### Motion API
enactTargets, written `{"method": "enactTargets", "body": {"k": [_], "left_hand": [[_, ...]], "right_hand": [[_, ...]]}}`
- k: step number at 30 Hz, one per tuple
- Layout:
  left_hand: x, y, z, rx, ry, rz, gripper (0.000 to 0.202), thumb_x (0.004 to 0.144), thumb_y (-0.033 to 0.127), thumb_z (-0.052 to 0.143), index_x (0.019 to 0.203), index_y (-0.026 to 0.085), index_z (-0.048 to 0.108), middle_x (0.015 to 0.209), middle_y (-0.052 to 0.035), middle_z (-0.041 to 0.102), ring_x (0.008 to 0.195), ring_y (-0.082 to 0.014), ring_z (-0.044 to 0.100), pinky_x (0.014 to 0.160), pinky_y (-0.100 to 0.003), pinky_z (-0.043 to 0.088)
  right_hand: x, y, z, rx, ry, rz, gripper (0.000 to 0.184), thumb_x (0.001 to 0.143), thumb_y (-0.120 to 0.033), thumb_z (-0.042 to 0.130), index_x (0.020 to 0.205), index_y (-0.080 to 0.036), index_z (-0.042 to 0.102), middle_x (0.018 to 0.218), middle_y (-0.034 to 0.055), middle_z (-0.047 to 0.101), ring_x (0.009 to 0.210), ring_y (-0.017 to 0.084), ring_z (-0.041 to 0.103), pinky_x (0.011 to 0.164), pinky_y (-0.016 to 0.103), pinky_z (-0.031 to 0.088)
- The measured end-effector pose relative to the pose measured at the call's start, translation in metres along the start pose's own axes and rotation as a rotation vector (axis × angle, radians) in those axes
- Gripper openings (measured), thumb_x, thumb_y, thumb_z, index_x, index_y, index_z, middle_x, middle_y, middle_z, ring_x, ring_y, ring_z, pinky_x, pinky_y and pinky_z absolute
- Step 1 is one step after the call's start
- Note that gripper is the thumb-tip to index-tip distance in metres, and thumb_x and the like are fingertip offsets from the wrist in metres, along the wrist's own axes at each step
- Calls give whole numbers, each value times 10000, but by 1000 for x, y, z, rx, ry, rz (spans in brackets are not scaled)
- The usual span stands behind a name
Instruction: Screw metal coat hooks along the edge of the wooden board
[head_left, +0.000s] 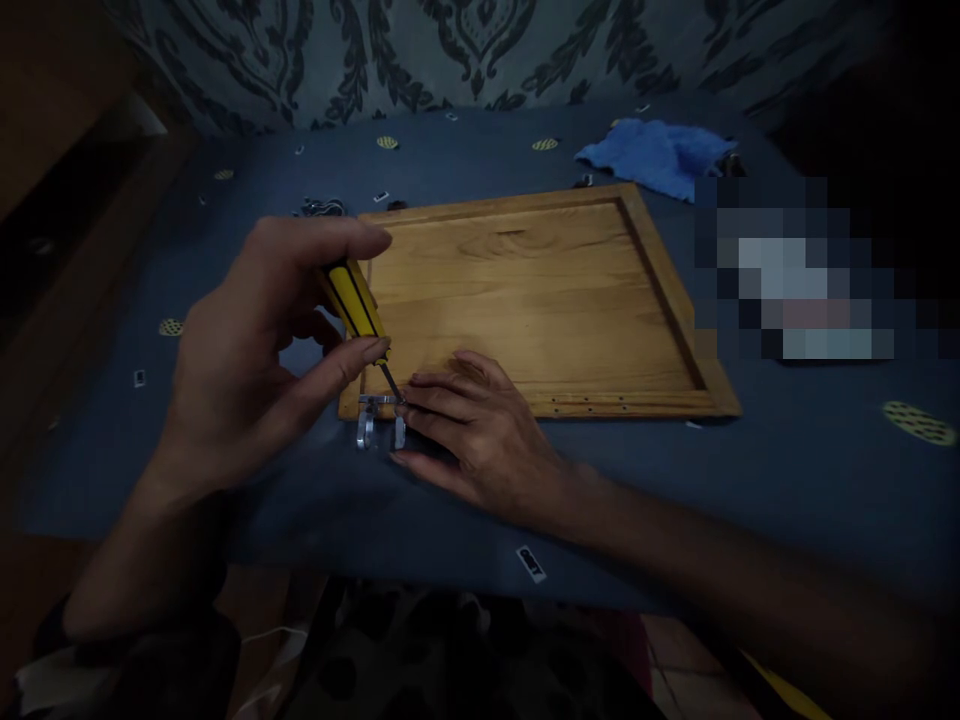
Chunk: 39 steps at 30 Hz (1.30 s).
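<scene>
My left hand [247, 350] is closed round the yellow and black handle of a screwdriver [356, 305], whose thin shaft slants down to a small metal bracket [381, 415] at the near left corner of a wooden panel [540, 300]. The panel has a raised frame and lies flat on a dark blue cloth. My right hand [472, 425] rests on the panel's near edge, its fingertips pressed together against the bracket beside the screwdriver tip. Two metal legs of the bracket hang over the panel's edge.
A crumpled blue rag [656, 155] lies beyond the panel at the back right. The dark blue cloth [787, 470] bears yellow dotted patches and small white tags. A patterned fabric wall [450, 50] stands behind. A row of small holes [589, 406] runs along the panel's near rail.
</scene>
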<state>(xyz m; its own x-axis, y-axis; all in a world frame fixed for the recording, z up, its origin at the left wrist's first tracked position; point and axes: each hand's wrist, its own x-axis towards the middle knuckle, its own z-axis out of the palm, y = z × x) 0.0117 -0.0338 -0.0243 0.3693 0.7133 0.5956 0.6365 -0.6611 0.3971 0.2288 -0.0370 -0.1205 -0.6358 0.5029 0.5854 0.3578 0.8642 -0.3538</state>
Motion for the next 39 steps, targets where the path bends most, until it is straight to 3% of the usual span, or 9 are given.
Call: {"method": "enactTargets", "body": {"k": [6, 14, 18, 24, 30, 36, 39], "left_hand": [[-1, 0, 0, -10, -17, -38, 558, 888, 222, 756, 1389, 348, 546, 1289, -6, 641, 999, -165, 698, 718, -311, 657], [0, 0, 1, 43, -34, -15, 564, 894, 295, 769, 1400, 365, 529, 1272, 11, 644, 963, -144, 686, 691, -267, 649], [-1, 1, 2, 39, -10, -21, 561, 898, 247, 759, 1395, 379, 534, 1275, 25, 642, 987, -132, 690, 727, -243, 657], [0, 3, 1, -111, -72, -53, 612, 901, 165, 725, 1422, 393, 498, 1256, -8, 598, 1046, -186, 698, 819, -377, 672], [2, 8, -1, -158, -108, -48, 562, 945, 143, 662, 1413, 407, 499, 1126, 13, 598, 1046, -168, 706, 859, -374, 668], [3, 7, -4, -191, -5, -41, 554, 901, 169, 731, 1385, 366, 546, 1186, -11, 575, 1039, -182, 697, 824, -386, 676], [3, 5, -4, -165, -17, -12, 576, 892, 168, 734, 1401, 353, 539, 1158, -16, 582, 1018, -186, 700, 806, -385, 678]], "right_hand": [[0, 1, 0, -15, -1, 0, 286, 1011, -411, 627, 1125, -189, 768, 1168, 80, 795, 1175, 257, 700, 1134, 514, 405], [0, 0, 0, 4, -5, -1, 302, 1004, -396, 634, 1131, -160, 773, 1158, 105, 794, 1169, 270, 695, 1138, 527, 397], [0, 0, 1, -8, -11, 4, 294, 1012, -410, 622, 1124, -182, 770, 1168, 88, 792, 1179, 261, 692, 1142, 515, 396], [0, 0, 0, -16, -14, 1, 297, 1020, -415, 610, 1124, -184, 765, 1160, 83, 792, 1168, 254, 692, 1147, 510, 391], [1, 0, 0, 2, 13, -8, 305, 1002, -399, 642, 1104, -142, 773, 1134, 101, 799, 1151, 267, 698, 1124, 519, 404], [1, -1, -1, 13, 0, -4, 309, 1005, -388, 637, 1126, -138, 772, 1168, 102, 793, 1164, 273, 696, 1124, 526, 406], [1, -1, 0, -2, -12, 2, 306, 1018, -406, 613, 1136, -173, 772, 1176, 83, 793, 1181, 265, 690, 1131, 514, 401]]}}
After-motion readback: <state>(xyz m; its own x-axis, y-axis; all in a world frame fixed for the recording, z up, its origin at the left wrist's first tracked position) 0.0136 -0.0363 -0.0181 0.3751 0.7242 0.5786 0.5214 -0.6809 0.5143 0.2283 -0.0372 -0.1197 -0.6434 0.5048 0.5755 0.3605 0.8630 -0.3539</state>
